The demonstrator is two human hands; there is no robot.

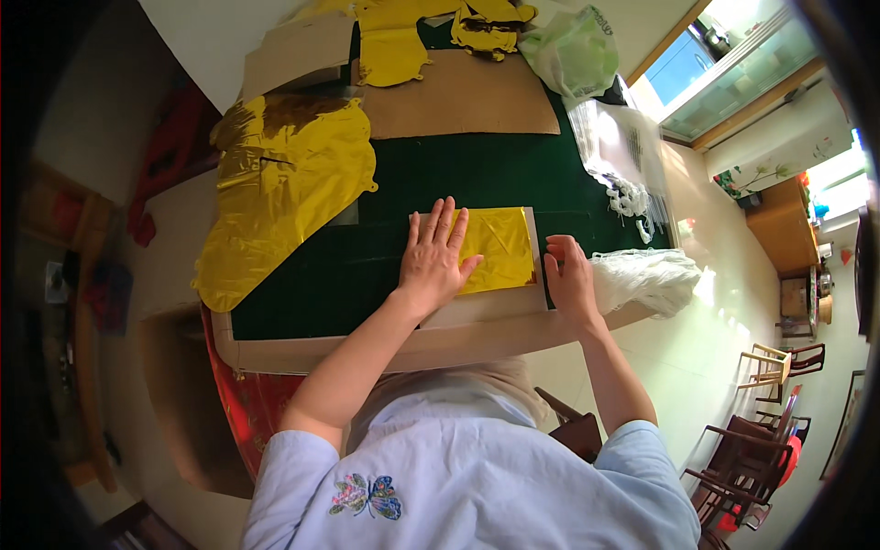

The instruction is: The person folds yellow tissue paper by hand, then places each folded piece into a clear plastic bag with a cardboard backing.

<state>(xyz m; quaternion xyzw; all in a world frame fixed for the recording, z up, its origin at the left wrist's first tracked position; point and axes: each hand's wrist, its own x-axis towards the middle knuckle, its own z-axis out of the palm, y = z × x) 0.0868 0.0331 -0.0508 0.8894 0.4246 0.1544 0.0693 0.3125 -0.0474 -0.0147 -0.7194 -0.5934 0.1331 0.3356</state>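
Note:
My left hand lies flat, fingers stretched out, on a folded yellow foil piece. Beneath the foil is a pale flat rectangular sheet or bag, its edge showing at the right and near sides. Just right of it, my right hand is loosely bent, thumb apart from the fingers, with nothing visible in it. Beside that hand lies a bundle of white string. A large yellow foil balloon, uninflated, is spread out on the left.
The table has a dark green top and a pale rim. Brown cardboard and more yellow foil balloons lie at the far side. At the far right are a green-white plastic bag and clear plastic bags. Chairs stand farther right.

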